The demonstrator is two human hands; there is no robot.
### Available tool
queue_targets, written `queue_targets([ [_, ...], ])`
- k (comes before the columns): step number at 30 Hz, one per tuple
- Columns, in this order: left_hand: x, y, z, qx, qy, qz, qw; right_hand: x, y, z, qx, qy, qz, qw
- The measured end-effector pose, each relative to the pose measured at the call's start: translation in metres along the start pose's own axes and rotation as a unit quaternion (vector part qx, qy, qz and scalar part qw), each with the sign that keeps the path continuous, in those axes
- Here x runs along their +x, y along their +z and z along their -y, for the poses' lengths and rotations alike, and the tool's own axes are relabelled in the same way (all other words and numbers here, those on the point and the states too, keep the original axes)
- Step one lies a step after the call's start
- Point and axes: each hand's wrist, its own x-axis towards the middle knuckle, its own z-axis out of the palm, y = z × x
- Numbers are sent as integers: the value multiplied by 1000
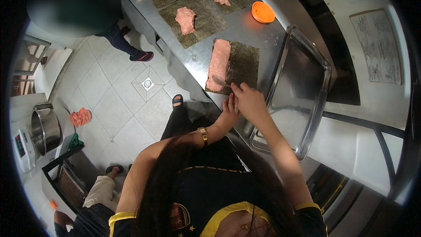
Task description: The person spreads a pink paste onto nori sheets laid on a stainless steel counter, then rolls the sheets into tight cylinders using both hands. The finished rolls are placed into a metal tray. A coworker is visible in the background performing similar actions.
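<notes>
A dark seaweed sheet (pixel 246 63) lies on the metal table in front of me, with a long band of pink paste (pixel 219 63) along its left side. My right hand (pixel 250 103) is closed at the sheet's near edge, fingers pinched on a flat spreader (pixel 226 88) whose greyish blade meets the paste; its handle is hidden in the hand. Beside it, my left hand (pixel 229 112) has its fingers stretched out, touching the sheet's near edge and close to the right hand. It holds nothing that I can see.
More seaweed sheets (pixel 169 15) with pink lumps (pixel 185 20) lie farther along the steel table (pixel 237 26). An orange bowl (pixel 263 12) stands near its right edge. A metal tray (pixel 274 123) sits to my right. Another person (pixel 127 46) stands across the left aisle.
</notes>
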Motion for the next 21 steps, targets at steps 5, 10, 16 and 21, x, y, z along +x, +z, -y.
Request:
queue_targets([
  [5, 2, 11, -6, 40, 9, 18, 999, -20, 7, 8, 25, -58, 7, 998],
  [10, 2, 5, -3, 20, 12, 13, 1000, -4, -12, -4, -12, -90, -73, 993],
  [16, 4, 8, -3, 39, -27, -33, 998, 34, -14, -26, -61, -191, -87, 976],
  [21, 4, 4, 0, 47, -40, -41, 997, 61, -18, -37, -70, -168, -131, 974],
])
